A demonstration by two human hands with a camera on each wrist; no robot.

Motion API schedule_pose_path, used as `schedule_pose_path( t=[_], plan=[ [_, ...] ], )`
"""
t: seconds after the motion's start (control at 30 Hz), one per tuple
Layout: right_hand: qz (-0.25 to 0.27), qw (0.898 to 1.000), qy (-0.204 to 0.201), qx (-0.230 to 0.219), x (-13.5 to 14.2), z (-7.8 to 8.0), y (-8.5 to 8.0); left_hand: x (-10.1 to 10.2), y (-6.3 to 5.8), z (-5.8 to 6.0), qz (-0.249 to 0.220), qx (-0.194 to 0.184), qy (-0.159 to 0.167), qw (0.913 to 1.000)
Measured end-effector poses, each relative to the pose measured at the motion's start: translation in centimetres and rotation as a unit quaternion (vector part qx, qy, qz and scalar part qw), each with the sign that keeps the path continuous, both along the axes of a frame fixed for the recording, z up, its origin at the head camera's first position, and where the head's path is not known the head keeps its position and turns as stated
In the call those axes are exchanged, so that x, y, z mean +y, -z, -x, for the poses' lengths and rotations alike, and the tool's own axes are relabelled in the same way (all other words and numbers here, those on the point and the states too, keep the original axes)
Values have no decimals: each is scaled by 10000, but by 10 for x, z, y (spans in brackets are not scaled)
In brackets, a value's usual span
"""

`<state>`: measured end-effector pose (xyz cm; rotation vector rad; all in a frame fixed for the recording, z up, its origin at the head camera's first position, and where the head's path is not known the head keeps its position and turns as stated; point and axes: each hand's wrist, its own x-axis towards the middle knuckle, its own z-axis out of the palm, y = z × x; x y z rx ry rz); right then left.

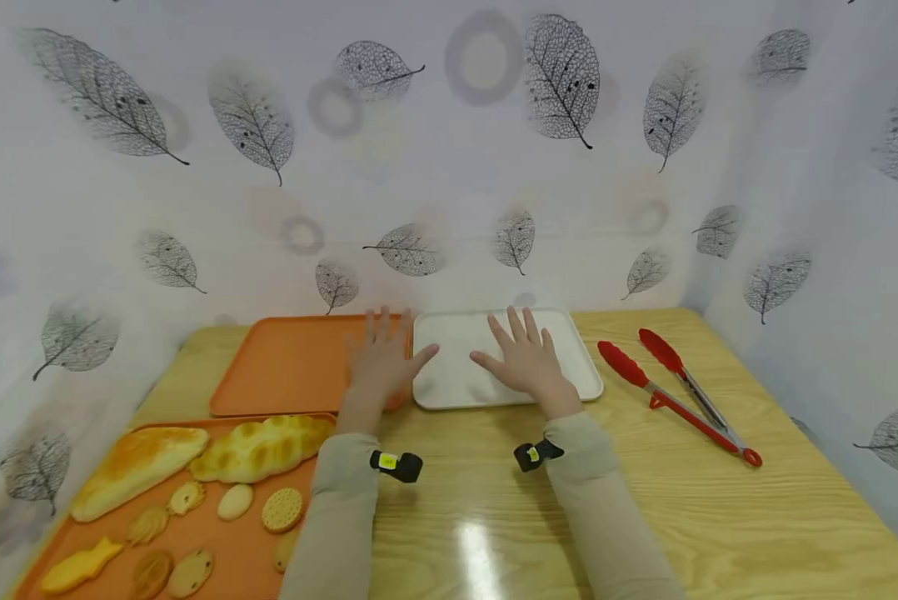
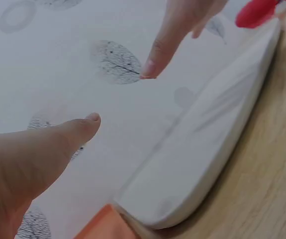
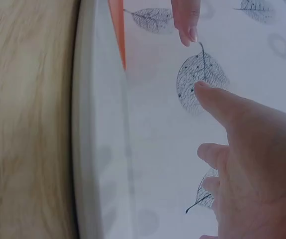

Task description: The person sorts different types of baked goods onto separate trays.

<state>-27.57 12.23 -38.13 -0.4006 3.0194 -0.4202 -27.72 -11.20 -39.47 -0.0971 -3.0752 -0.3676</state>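
Observation:
My left hand (image 1: pixel 380 364) is spread above the right end of an orange tray (image 1: pixel 284 367), its thumb pointing toward a white tray (image 1: pixel 449 367). Over that white tray my right hand (image 1: pixel 526 361) has its fingers fanned out, palm down. Neither hand holds anything. Both wrist views show gaps between the hands and the white tray; in the left wrist view the left thumb (image 2: pixel 78 132) appears, and in the right wrist view the right hand (image 3: pixel 257 164) has its fingers apart. To the right lie red-tipped tongs (image 1: pixel 689 400), their arms apart.
A second orange tray (image 1: pixel 224 542) at the front left bears a long bread loaf (image 1: pixel 142 471), a braided loaf (image 1: pixel 265 448), a fish-shaped piece (image 1: pixel 82 567), a round biscuit (image 1: pixel 282 510) and several other cookies. Behind the wooden table (image 1: pixel 779 517) hangs a leaf-patterned curtain (image 1: pixel 449 183).

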Motion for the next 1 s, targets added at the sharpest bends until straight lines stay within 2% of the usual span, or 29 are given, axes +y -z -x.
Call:
schedule_pose_path(
  t=[0.2,0.43,0.6,0.77,0.9,1.0],
  plan=[
    [-2,9997,-197,172,-12,-8,-8,-20,-18,-14,-123,61,-42,9999],
    [-30,9973,-564,468,-30,-23,-20,-48,-44,-33,15,250,-49,9997],
    [-281,9935,-904,638,-50,-35,-24,-73,-57,-46,137,330,31,9994],
    [-590,9858,-1359,794,-73,-50,-25,-101,-68,-61,321,387,42,9987],
    [-827,9759,-1745,1014,-92,-65,-24,-124,-73,-74,437,439,-15,9981],
    [-1023,9696,-1975,1020,-105,-77,-22,-140,-73,-84,509,504,-18,9974]
  ],
)
